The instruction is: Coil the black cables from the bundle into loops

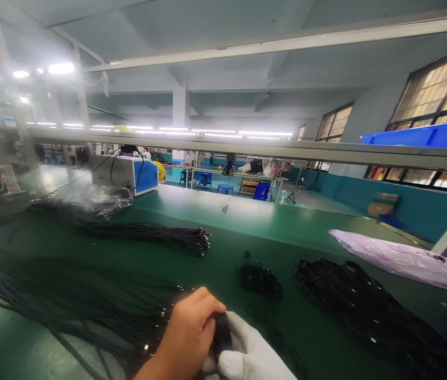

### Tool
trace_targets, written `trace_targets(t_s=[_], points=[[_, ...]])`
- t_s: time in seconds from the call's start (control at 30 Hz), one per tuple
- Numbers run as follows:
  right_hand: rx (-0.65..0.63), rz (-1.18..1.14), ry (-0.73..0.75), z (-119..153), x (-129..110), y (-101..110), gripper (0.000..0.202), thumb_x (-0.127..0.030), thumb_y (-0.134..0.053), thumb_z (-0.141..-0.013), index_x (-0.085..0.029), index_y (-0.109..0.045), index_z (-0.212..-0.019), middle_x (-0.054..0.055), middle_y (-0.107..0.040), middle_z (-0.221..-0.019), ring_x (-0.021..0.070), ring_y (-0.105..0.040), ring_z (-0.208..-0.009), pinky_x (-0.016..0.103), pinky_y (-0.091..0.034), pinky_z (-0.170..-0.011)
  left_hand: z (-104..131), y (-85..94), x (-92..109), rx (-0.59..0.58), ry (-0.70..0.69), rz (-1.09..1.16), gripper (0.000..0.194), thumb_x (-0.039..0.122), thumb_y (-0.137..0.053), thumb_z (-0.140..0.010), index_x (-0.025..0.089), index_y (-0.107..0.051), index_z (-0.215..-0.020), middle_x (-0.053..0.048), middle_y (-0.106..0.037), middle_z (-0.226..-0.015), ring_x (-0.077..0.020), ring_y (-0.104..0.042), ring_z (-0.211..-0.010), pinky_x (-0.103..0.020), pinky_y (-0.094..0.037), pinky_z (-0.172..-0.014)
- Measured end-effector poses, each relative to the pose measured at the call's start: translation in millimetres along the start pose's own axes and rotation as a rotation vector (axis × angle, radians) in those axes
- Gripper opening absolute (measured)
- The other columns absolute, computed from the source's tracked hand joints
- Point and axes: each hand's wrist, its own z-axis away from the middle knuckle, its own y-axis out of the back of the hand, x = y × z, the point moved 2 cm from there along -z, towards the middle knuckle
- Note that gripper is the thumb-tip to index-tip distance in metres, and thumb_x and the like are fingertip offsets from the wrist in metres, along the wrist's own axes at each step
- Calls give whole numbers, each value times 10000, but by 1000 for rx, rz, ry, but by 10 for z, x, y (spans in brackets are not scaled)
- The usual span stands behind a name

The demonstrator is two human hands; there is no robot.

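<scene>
At the bottom middle my bare left hand (186, 335) and my white-gloved right hand (250, 353) meet on a small coil of black cable (222, 332). Both hands close around the coil, which shows between my left fingers and the glove. Just left of my hands lies a wide spread of loose black cables with metal ends (88, 301) on the green table (227, 232). A small black bundle (258, 277) lies right behind my hands.
A long bunch of black cables (152, 235) lies further back, and a big heap of coiled cables (365, 306) on the right. A pinkish plastic bag (401, 258) lies at far right. A blue and white machine (132, 174) stands at the back left. A blue bin (425, 134) sits on the overhead rail.
</scene>
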Motion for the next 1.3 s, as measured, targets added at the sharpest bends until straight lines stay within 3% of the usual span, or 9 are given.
trace_targets(t_s=[0.13,0.27,0.37,0.57,0.7,0.87,1.07,1.17,1.3], points=[[-76,-221,-82,52,-30,7,399,-295,-708,-737,-127,-591,-1080,87,-593,-1005,165,-605,-794,305,-453,-727,-95,114,23,-104,171,33,273,68,-488,-710,208,-671,-856,-4,-610,-825,-164,-563,-758,-265,-409,-689],[-196,-427,-225,83,-33,21,479,-358,-643,-725,-88,-594,-1117,101,-616,-1055,179,-614,-852,287,-420,-805,-98,245,-75,-351,276,491,409,194,-578,-739,240,-625,-1143,-14,-621,-1070,-177,-570,-905,-278,-429,-800],[-212,-413,-266,86,-19,-14,488,-392,-586,-764,-26,-603,-1085,128,-625,-1003,203,-628,-831,285,-417,-769,-64,264,-166,-483,256,748,439,212,-650,-697,232,-641,-1135,-25,-630,-1096,-212,-570,-991,-288,-439,-830],[-54,-142,14,55,-40,-41,387,-305,-723,-696,-108,-616,-1011,80,-552,-925,111,-541,-655,222,-344,-577,-44,268,-181,-362,295,453,399,173,-644,-693,240,-678,-1085,-23,-637,-1103,-239,-521,-1103,-344,-357,-987],[1,25,-60,46,-58,-23,455,-390,-696,-696,-116,-583,-1041,60,-560,-792,119,-523,-607,237,-350,-567,-18,239,-132,-337,324,392,416,164,-624,-690,234,-665,-1098,-25,-635,-1113,-232,-531,-1074,-335,-381,-967],[170,177,-60,81,-143,-43,440,-224,-648,-589,-160,-506,-1000,40,-578,-870,103,-544,-555,219,-348,-510,-27,209,-135,-206,283,330,345,246,-562,-790,221,-645,-1124,-54,-621,-1173,-227,-530,-1108,-319,-387,-980],[160,238,-57,100,-180,-165,404,-134,-516,-585,-125,-507,-989,41,-607,-770,108,-537,-557,222,-341,-521,0,70,-55,-4,125,305,273,130,-565,-728,219,-689,-954,-16,-657,-888,-167,-596,-789,-258,-464,-754],[189,297,-48,72,-190,-157,443,-117,-509,-559,-121,-521,-1001,28,-590,-760,125,-535,-612,244,-378,-578,38,-29,-11,155,30,312,209,138,-528,-757,224,-693,-852,-6,-645,-808,-154,-580,-726,-239,-454,-680],[182,384,57,35,-225,-114,419,-147,-550,-551,-122,-548,-969,26,-559,-798,166,-548,-759,293,-419,-720,47,-96,15,236,-33,280,175,151,-516,-779,219,-671,-820,1,-628,-763,-146,-572,-690,-225,-442,-634]])
